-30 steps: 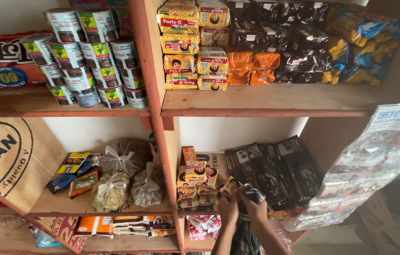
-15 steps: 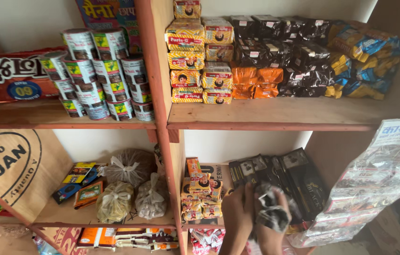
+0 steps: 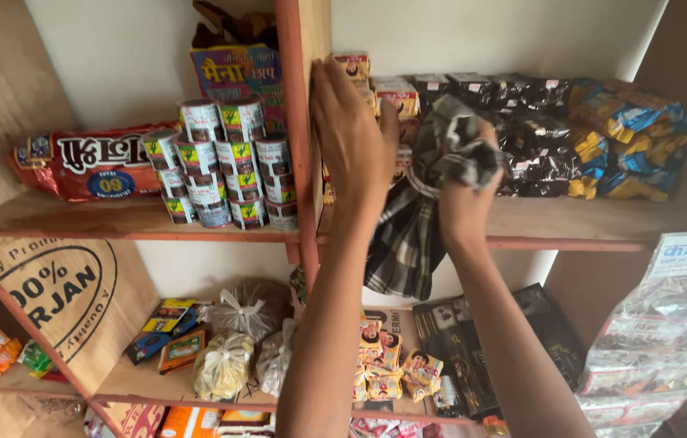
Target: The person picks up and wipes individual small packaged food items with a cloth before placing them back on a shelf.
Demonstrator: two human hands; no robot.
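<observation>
Head view: right hand grips a bunched checked cloth against shelf packets, while the open left hand steadies them.

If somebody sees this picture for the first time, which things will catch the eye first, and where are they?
In the centre, two raised arms reach to the upper shelf: the right hand grips a bunched black-and-white checked cloth hanging below the shelf edge, while the left hand lies open against the yellow packets. Left of the wooden divider stands a stack of small tins, beside a long red packet.
</observation>
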